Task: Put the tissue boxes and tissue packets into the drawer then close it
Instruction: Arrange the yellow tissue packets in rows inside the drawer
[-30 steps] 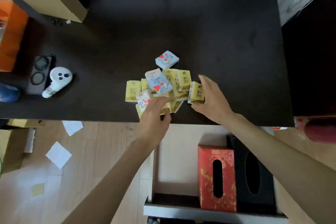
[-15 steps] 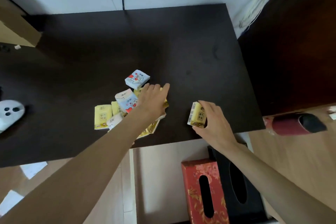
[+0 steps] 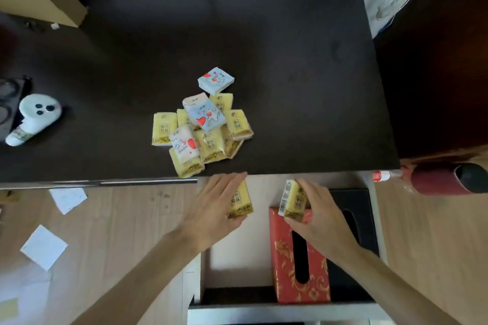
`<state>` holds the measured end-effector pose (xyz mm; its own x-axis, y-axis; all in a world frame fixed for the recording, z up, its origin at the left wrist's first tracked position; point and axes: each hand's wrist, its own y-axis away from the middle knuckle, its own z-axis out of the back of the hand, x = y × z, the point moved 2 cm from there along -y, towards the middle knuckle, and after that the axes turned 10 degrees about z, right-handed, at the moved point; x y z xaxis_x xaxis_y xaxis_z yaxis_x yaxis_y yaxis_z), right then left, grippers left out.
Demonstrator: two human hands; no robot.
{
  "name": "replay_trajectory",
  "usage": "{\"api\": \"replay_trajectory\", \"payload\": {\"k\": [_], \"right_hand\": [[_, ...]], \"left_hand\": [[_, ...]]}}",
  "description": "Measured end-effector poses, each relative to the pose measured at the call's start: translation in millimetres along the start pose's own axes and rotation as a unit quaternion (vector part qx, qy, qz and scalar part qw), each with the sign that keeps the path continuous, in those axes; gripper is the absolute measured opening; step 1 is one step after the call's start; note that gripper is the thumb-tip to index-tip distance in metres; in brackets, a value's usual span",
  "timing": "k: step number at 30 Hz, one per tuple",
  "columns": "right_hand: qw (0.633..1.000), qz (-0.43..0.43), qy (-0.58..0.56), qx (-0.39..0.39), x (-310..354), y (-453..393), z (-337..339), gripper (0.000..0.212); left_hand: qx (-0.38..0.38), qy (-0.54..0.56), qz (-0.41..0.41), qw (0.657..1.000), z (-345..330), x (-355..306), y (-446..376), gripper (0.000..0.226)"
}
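Yellow packet in left hand | right hand likewise, seemingly above drawer

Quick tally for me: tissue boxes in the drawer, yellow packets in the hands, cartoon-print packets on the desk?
Tissue boxes in drawer: 2, red box, black box
Yellow packets held: 2, left hand, right hand
Cartoon-print packets on desk: 3
Total: 7
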<state>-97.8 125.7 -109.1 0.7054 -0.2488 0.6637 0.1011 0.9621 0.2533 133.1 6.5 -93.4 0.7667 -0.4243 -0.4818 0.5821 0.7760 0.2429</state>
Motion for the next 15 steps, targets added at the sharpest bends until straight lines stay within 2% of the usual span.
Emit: {"api": "replay_trajectory", "payload": {"k": [3,7,11,15], "right_hand": [[0.999,0.034,0.000,0.024,6,-2,-23,0.083],[0.992,0.087,0.061,0.063,11,-20,-60,0.084],[0.978,0.117,0.141,0.097,4,-44,-90,0.079],[0.963,0.102,0.215,0.129,-10,-68,-107,0.073]], "left_hand": [[0.032,-0.013,0.044,0.998,-35,21,27,0.086],[0.057,-0.037,0.071,0.995,-72,40,30,0.085],[0.057,-0.069,0.050,0.995,-95,51,10,0.080],[0.040,-0.135,0.005,0.990,-112,63,-5,0.078]]}}
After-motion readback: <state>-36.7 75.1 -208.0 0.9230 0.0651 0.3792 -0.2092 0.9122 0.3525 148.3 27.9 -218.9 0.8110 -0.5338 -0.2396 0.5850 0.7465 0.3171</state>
